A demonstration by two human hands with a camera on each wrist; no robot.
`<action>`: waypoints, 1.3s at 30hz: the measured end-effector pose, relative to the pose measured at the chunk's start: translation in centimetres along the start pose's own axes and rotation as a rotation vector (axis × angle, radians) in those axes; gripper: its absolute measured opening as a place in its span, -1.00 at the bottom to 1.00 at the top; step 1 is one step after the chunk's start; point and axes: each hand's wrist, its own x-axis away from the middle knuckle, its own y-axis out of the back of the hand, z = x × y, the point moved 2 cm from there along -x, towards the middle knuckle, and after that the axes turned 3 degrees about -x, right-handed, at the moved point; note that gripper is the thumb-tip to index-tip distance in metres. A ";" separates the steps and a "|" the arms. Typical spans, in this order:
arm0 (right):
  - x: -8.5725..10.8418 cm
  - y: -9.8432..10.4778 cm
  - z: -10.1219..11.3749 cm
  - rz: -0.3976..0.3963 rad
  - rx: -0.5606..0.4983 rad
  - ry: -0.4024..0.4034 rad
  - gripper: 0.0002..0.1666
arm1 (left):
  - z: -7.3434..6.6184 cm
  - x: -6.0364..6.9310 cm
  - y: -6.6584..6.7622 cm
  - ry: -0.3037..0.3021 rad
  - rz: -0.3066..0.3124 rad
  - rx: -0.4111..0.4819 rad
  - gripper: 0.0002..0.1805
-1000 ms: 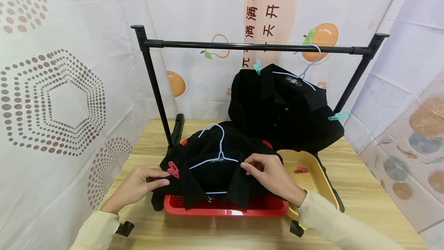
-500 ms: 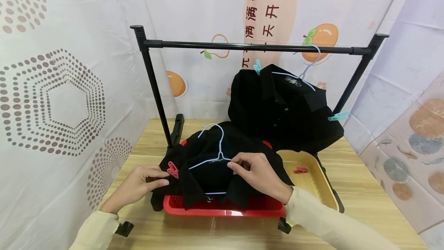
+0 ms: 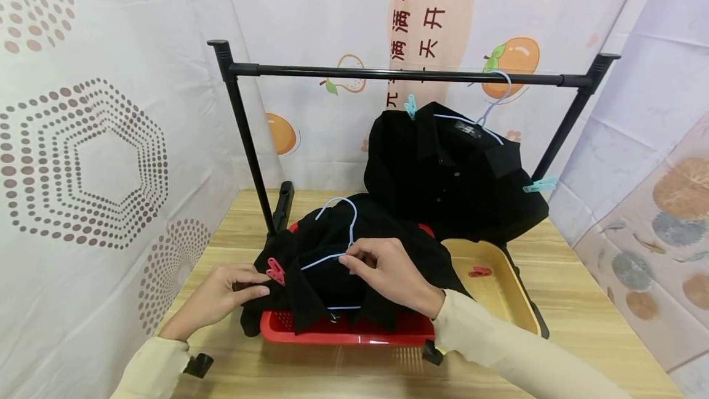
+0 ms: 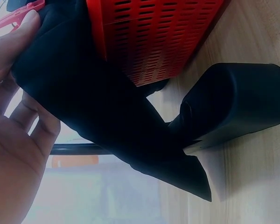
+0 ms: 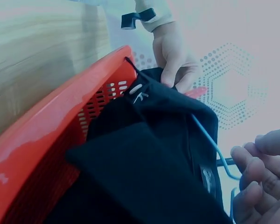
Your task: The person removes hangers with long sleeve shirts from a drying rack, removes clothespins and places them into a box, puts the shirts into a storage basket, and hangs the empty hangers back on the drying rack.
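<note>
Landmark: red basket (image 3: 354, 338), on the bench (image 3: 299, 374).

Item: black shirt (image 3: 303, 302), heaped in and over the basket, collar toward the near rim.

Item: blue hanger (image 3: 321, 260), set in the collar above the basket. Long axis left to right, roughly along the near rim; hook toward the far side, its tip to the left.

Item: pink clip (image 3: 275, 271), on the shirt's shoulder, above the basket's left end.

Right hand (image 3: 384, 266): above the basket's middle, fingers bent, thumb and forefinger at the hanger's neck; whether they pinch it, cannot tell. Left hand (image 3: 227, 291): off the basket's left end, fingers pinching the shirt cloth beside the clip.

Governing relation, as judged: the hook rises just beyond the right fingers, on the basket's far side, so the right hand is nearer to it; the left hand is nearer the clip. The hanger's left arm runs from the right fingertips toward the basket's left end.
</note>
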 end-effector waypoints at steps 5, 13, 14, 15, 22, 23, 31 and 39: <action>-0.7 -0.9 0.6 0.025 -0.022 0.006 -0.82 | 0.1 0.1 -0.1 -0.008 -0.001 0.006 -0.77; -2.0 -2.1 1.4 0.052 -0.029 0.013 -0.82 | 0.2 0.0 -0.1 -0.015 0.002 0.017 -0.77; -2.1 -2.2 1.4 0.056 -0.027 0.017 -0.81 | 0.2 0.0 -0.1 -0.015 0.003 0.017 -0.77; -2.3 -2.3 1.5 0.059 -0.025 0.023 -0.81 | 0.2 0.0 -0.1 -0.015 0.002 0.016 -0.77; -3.6 -3.2 2.2 0.073 0.005 0.061 -0.84 | 0.1 -0.1 0.1 -0.015 -0.010 0.004 -0.77; -3.8 -3.4 2.3 0.075 0.011 0.063 -0.85 | 0.1 -0.1 0.1 -0.015 -0.010 0.005 -0.77; -5.3 -4.4 2.6 0.087 0.056 0.105 -0.94 | 0.1 -0.4 0.2 -0.021 0.005 0.014 -0.76; -6.7 -6.4 3.0 0.245 0.253 0.120 -0.73 | 0.5 -0.2 -0.2 -0.074 0.001 0.025 -0.72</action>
